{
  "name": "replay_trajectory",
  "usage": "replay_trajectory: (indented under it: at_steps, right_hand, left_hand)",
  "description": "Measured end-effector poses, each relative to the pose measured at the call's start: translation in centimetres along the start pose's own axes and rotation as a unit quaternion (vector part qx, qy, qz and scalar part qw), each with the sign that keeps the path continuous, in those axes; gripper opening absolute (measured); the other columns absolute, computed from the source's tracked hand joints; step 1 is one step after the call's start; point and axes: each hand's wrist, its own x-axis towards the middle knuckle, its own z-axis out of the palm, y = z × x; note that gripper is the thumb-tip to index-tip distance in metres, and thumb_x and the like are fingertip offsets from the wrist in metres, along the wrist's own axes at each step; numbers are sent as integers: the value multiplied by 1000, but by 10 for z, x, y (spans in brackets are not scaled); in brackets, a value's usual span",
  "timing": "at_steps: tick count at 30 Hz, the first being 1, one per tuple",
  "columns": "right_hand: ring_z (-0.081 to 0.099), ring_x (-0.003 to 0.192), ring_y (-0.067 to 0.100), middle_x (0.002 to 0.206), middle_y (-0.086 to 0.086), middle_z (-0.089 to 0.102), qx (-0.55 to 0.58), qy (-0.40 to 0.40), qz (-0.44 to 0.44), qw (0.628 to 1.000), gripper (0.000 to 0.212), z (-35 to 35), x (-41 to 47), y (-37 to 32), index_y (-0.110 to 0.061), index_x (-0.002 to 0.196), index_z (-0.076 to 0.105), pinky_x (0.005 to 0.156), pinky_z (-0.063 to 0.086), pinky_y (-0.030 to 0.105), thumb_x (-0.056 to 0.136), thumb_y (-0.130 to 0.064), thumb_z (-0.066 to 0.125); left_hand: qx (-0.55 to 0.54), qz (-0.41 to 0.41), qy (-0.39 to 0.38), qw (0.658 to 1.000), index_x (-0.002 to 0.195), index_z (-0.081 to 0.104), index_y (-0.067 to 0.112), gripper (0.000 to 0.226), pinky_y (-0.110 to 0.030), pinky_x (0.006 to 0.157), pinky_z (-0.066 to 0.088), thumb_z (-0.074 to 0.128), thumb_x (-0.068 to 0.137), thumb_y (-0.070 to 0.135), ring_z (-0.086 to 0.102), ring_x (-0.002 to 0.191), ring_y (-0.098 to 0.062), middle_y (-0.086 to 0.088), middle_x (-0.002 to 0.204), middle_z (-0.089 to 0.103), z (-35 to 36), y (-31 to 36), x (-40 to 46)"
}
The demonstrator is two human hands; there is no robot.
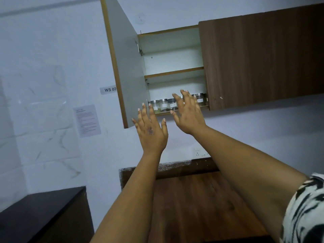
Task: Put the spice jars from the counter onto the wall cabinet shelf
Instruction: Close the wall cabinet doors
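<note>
On the bottom shelf [184, 111] of the wall cabinet [175, 55] the spice jars [164, 105] stand in a row; my left hand [151, 130] and right hand [188, 114] are spread, holding nothing. No jars show on the worktop [201, 199]; the job looks about done.

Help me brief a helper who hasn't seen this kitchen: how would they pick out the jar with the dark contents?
Find the wall cabinet with its left door swung open. On its bottom shelf stands a row of steel-lidded jars. Take the third jar from the left, just left of the right hand: its contents are dark, its left neighbours' paler.
</note>
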Motion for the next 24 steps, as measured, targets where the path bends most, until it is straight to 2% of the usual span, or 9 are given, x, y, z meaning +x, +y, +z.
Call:
replay_trajectory:
  at_steps: [4, 7, 9, 11, 14, 16, 20, 22, 24]
  right_hand:
    - [20, 145, 30, 156, 11, 24, 46, 42, 20, 998, 56, 10, 30, -65, -20, 148, 33, 117, 19, 46, 98, -40, 46]
    - [29, 138, 28, 150, 10, 30, 104, 47, 89, 989, 56, 30, 49, -118, -19, 145, 34, 110, 34, 44, 97, -42, 48]
    - [31, 135, 28, 148, 10, 32, 155, 32, 175, 972, 56, 43, 57, -148, -16, 145, 34, 108, 34, 40, 96, -41, 50]
    - [31, 135, 28, 148, 11, 32, 176, 19, 203, 963, 57, 53, 61, -167, -15, 145, 32, 108, 33, 39, 97, -40, 49]
    - [29, 139, 29, 149, 13, 32, 79, 8, 64, 995, 60, 60, 59, -173, -14, 147, 30, 112, 33, 44, 97, -43, 47]
    - [23, 145, 32, 155, 16, 25, 24, -35, -19, 999, 65, 62, 63, -172, -22, 152, 21, 114, 31, 47, 97, -46, 46]
    - [20, 145, 37, 159, 20, 15, -3, -71, -61, 996, 63, 68, 72, -176, -47, 151, 2, 110, 32, 51, 99, -50, 38]
    - [21, 145, 37, 159, 21, 13, -24, -86, -80, 993, 59, 72, 74, -174, -49, 150, 2, 110, 32, 52, 101, -50, 33]
    - [23, 144, 36, 159, 20, 14, -48, -101, -98, 989, 54, 77, 76, -166, -47, 151, 10, 111, 33, 50, 102, -47, 31]
  left_hand:
    - [8, 46, 36, 998, 151, 26, 8, 67, -48, 118, 4, 51, 95, 35, 19, 147, -31, -13, 157, 24, -36, -53, 23]
    - [21, 65, 52, 996, 151, 24, 5, 66, -46, 118, 2, 48, 96, 32, 19, 147, -30, -13, 158, 24, -56, -98, 39]
    - [23, 71, 53, 996, 151, 24, 5, 64, -43, 118, -1, 46, 97, 30, 20, 147, -28, -12, 158, 25, -63, -122, 45]
    - [3, 74, 41, 996, 150, 28, 3, 61, -40, 119, 2, 48, 97, 27, 26, 146, -29, -14, 156, 30, -64, -139, 44]
    - [-90, 6, 7, 996, 144, 40, 3, 51, -34, 118, 9, 49, 99, 24, 37, 140, -29, -14, 148, 43, -56, -148, 40]
    - [-152, -53, -22, 987, 143, 45, 9, 46, -29, 117, 14, 48, 100, 27, 40, 138, -27, -9, 147, 47, -53, -147, 41]
    - [-226, -85, -49, 969, 146, 40, 16, 46, -31, 105, 40, 45, 102, 26, 51, 127, -22, -4, 138, 56, -48, -143, 43]
    - [-240, -84, -43, 966, 149, 34, 20, 47, -33, 95, 48, 41, 103, 28, 55, 120, -21, -4, 135, 58, -38, -143, 42]
    - [-254, -77, -44, 963, 140, 46, 19, 38, -38, 85, 54, 38, 103, 26, 61, 106, -23, -5, 118, 66, -24, -143, 41]
